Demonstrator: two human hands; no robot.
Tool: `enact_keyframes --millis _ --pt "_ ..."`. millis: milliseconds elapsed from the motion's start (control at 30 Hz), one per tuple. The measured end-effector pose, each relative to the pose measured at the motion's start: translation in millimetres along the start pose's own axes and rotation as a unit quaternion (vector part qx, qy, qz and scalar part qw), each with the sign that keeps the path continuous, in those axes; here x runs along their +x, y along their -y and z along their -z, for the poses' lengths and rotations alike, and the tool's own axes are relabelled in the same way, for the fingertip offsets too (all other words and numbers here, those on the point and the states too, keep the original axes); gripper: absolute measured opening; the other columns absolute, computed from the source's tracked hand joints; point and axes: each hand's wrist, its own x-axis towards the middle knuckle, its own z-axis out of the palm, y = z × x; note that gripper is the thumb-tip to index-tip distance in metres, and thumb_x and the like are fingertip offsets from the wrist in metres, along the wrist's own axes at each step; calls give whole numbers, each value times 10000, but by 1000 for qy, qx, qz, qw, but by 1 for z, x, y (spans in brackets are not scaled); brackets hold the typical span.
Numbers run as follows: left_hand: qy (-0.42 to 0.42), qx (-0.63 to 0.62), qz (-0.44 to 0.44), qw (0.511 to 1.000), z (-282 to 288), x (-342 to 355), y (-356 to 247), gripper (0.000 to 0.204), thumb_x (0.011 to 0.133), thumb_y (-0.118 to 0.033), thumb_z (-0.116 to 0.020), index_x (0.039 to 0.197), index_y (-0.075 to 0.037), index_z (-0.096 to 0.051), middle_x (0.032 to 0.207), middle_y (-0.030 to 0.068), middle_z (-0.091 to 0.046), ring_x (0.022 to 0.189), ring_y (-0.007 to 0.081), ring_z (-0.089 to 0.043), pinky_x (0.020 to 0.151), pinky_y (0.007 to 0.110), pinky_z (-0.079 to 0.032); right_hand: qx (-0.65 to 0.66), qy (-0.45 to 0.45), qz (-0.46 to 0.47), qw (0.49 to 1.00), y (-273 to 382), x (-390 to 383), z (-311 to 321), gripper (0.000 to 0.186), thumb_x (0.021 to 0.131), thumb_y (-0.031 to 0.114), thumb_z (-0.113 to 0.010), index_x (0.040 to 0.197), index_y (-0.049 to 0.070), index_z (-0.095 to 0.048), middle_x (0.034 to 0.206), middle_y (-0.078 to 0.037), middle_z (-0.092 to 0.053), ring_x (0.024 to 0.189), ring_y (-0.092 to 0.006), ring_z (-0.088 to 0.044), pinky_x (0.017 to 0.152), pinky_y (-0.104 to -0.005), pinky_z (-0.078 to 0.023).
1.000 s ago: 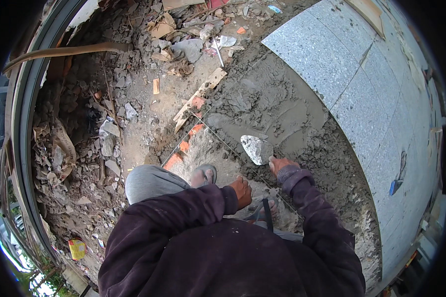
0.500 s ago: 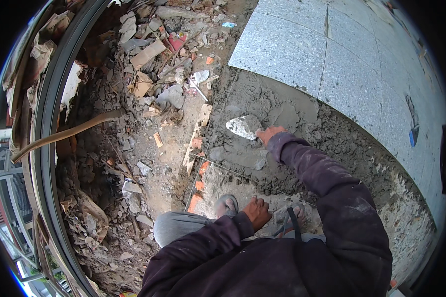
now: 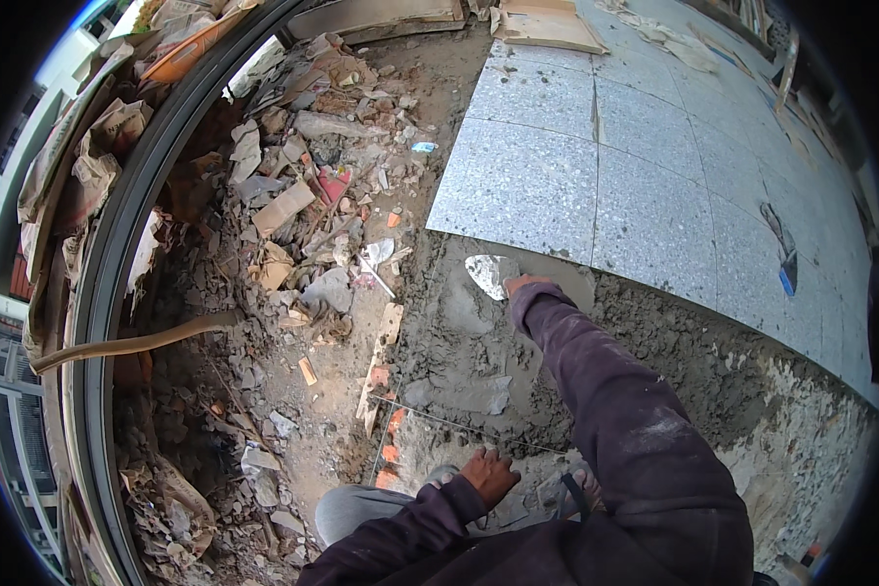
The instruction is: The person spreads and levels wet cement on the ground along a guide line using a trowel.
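My right hand [image 3: 523,286] is stretched forward and grips a steel trowel [image 3: 489,272], whose mortar-smeared blade lies on the wet grey mortar bed [image 3: 459,337] just below the edge of the laid speckled grey tiles [image 3: 596,166]. My left hand [image 3: 488,476] is low and close to my body, fingers spread, resting on the mortar beside my knee [image 3: 361,508]. A thin string line [image 3: 449,422] runs across the mortar just ahead of that hand. Both arms wear dark purple sleeves.
Rubble, broken bricks and paper scraps [image 3: 293,225] fill the ground to the left. A curved dark metal frame [image 3: 117,254] borders the rubble, with a wooden handle [image 3: 137,342] lying across it. A blue-handled tool [image 3: 786,259] lies on the tiles at right. Cardboard [image 3: 547,24] lies at the top.
My right arm has reached farther forward, carrying the trowel from near my knee up to the tile edge. The view has tilted up, showing more tiles. My left hand stays low.
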Motion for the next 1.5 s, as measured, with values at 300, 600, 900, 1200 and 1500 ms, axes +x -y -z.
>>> enact_keyframes --millis 300,600,900,1200,1500 --pt "4 4 -55 998 15 22 19 210 724 -114 -438 890 -151 -563 887 94 -507 849 263 -494 791 377 -348 111 -15 -115 987 -41 -10 -16 309 824 277 -361 1023 80 -492 1019 -159 -519 949 -312 -498 797 -397 -398" --pt "41 3 -76 996 -4 15 31 130 707 -136 -469 769 -133 -584 813 92 -544 813 257 -525 692 386 -391 131 -67 -138 980 -97 -9 -55 319 811 257 -395 1055 62 -459 971 -189 -530 940 -329 -494 791 -405 -391" --pt "-65 -1 -26 998 -13 -11 49 142 710 -143 -475 794 -122 -588 805 93 -547 790 239 -527 662 367 -387 369 15 -185 911 -36 -43 -49 349 823 273 -390 1093 56 -435 955 -150 -542 760 -296 -558 610 -379 -459" --pt "-56 -23 -48 997 -29 4 42 116 697 -140 -483 725 -127 -594 769 85 -547 768 241 -534 652 365 -395 -3 3 -74 997 60 9 19 256 737 163 -493 969 64 -543 1021 -155 -522 932 -312 -510 762 -395 -429" --pt "27 12 -56 998 -5 18 39 244 763 -137 -428 956 -191 -566 907 94 -520 891 256 -491 787 395 -352 70 49 -144 986 -33 -42 -4 375 852 271 -266 1083 19 -420 1103 -191 -455 1006 -337 -451 871 -414 -334"
